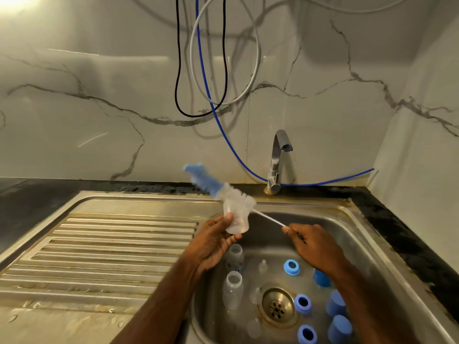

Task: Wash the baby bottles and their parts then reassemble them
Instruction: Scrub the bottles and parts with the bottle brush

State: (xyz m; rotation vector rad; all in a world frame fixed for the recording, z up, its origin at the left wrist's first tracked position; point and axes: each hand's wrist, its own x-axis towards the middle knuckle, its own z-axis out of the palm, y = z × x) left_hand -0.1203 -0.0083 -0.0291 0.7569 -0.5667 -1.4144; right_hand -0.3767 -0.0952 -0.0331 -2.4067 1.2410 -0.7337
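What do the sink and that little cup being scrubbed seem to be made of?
The sink looks like brushed stainless steel: grey, dully reflective, with brownish stains along its rim. The cup in the left hand seems to be frosted translucent plastic, since the brush bristles show faintly through its wall.
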